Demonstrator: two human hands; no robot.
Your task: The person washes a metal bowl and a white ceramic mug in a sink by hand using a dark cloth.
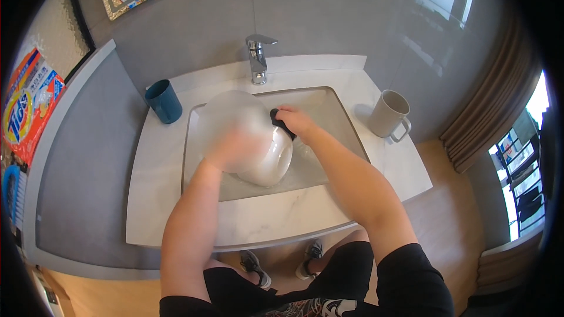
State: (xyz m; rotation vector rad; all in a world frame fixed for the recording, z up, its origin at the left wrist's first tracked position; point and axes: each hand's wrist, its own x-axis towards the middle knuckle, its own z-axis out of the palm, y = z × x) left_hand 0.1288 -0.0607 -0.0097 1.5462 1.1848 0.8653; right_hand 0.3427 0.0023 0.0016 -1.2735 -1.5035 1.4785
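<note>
A glossy, pearly white rounded vessel (277,158) with a black handle (283,123) is tilted inside the rectangular sink (317,101). My right hand (296,120) is closed around that handle. Blur covers my left hand (240,143), which is at the vessel's left side; its fingers and anything in them cannot be made out. The same round blurred patch hides the vessel's upper left part. Behind the sink stands a chrome single-lever faucet (257,59).
A dark teal ribbed mug (165,102) stands left of the sink on the white marbled countertop (282,220). A beige mug (387,116) stands to the right. Beyond a grey partition (88,154), far left, are a Tide detergent bag (33,110) and a blue brush (14,196).
</note>
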